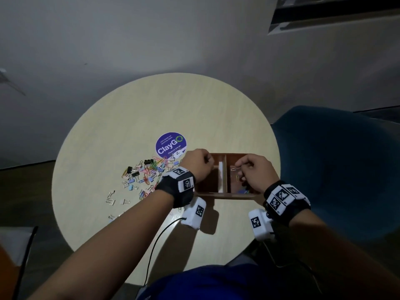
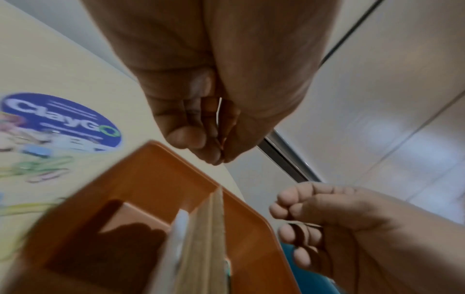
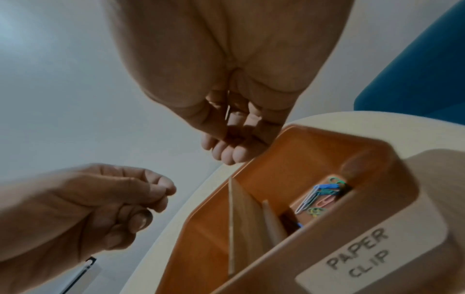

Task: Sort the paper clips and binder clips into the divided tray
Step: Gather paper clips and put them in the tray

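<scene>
— Holding a silver paper clip [image 1: 233,169] over the tray [image 1: 225,195], are we?

— We are. Our right hand [image 1: 255,173] pinches it between thumb and forefinger, other fingers curled. The clip sticks out toward nine o'clock from the fingertips, its long axis roughly level and crosswise, directly above the right compartment, the one labelled PAPER CLIP [image 3: 359,252].

— So the drop is straight down?

— We judge so; the divider [image 1: 223,176] lies just at nine o'clock of the clip, so it must not drift that way.

— And our left hand [image 1: 198,162]?

— Curled over the tray's left compartment, at nine o'clock of the right hand. The left wrist view shows something thin and pale between its fingers; what it is, we cannot tell.

— Counts?

— One tray, two compartments. Several coloured paper clips [image 3: 318,196] lie in the right one, overlapping too much to count exactly. The pile of clips [image 1: 142,174] on the table [image 1: 129,118], at nine o'clock of the tray, holds dozens; three black binder clips [image 1: 148,162] stand out.
</scene>
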